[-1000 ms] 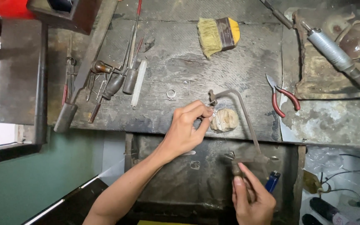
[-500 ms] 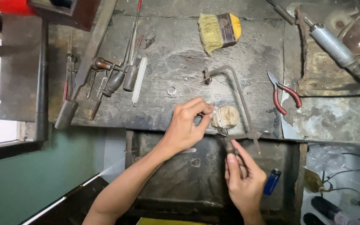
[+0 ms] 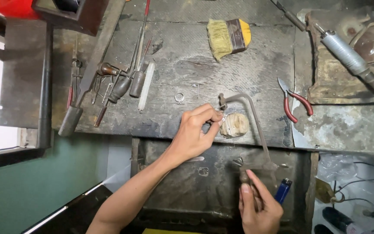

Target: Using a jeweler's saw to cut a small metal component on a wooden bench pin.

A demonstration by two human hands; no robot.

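Both hands (image 3: 194, 132) (image 3: 258, 208) closed in grips

No screens or signs in view. No boxed or wrapped packages visible.

One label only: a dark band with a yellow patch on the paintbrush (image 3: 229, 37), upper centre of frame, between its pale bristles and its yellow handle end. Print too small to read.

The blue lighter (image 3: 283, 190), lower right, shows no label from this angle.
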